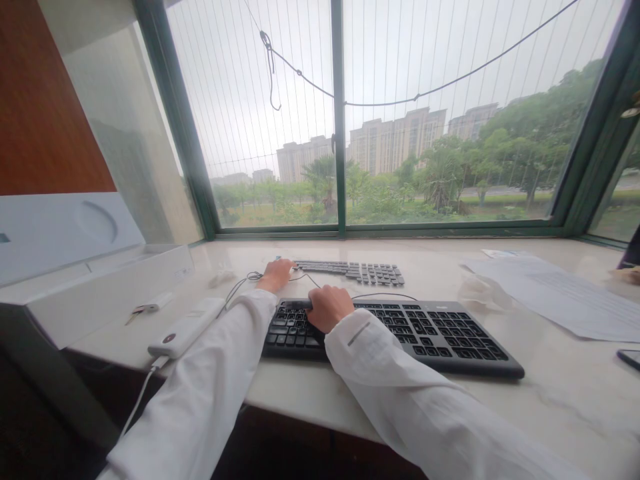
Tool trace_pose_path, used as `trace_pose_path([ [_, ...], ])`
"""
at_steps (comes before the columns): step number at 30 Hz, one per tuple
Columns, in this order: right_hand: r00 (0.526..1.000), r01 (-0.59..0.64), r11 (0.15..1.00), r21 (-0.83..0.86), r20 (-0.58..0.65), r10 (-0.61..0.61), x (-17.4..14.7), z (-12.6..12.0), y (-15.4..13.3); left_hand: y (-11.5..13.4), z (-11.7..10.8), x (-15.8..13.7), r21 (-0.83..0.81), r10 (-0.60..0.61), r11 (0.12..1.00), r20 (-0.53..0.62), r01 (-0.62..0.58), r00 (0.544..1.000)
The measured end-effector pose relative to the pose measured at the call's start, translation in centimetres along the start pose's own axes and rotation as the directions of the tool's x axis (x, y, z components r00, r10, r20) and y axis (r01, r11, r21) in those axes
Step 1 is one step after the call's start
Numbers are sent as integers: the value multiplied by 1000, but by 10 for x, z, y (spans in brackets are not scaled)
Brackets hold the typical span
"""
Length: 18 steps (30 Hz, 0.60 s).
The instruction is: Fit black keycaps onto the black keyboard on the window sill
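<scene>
A black keyboard [430, 330] lies on the white marble sill in front of me. My right hand [329, 308] rests on its far left edge with the fingers curled over it. Behind it lies a second, thinner grey keyboard [357, 271]. My left hand [276, 275] reaches to that keyboard's left end, fingers closed where a thin black cable [240, 283] runs; what it grips is hidden. Both arms wear white sleeves.
A white power bank [186, 327] with a white cable lies at the left front edge. Keys [145, 309] sit next to a white box [100, 280]. Sheets of paper [565, 293] lie at the right, a dark phone corner [631, 359] at far right. A large window stands behind.
</scene>
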State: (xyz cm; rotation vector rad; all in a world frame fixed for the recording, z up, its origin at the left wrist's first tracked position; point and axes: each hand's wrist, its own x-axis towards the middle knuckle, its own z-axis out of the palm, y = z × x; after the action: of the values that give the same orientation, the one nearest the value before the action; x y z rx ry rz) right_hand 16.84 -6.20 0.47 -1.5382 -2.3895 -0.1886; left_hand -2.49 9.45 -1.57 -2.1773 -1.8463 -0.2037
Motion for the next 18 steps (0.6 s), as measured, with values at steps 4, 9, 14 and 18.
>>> trace_pose_path([
  [4,1000,-5,1000,-6,15,5,-1,-3,0,3,-3,-2,-11,27,1000,15,-27,1000],
  [9,1000,-8,1000,-20,30,8,-1,-3,-1,4,-5,-3,-9,3,1000,19,-3,1000],
  [14,1000,-4,1000,-14,11,4,0,-1,0,5,-5,-3,0,-15,1000,20,15,1000],
  [18,999,-15,1000,-6,28,15,0,-1,0,5,-7,-2,5,-39,999,28,39,999],
])
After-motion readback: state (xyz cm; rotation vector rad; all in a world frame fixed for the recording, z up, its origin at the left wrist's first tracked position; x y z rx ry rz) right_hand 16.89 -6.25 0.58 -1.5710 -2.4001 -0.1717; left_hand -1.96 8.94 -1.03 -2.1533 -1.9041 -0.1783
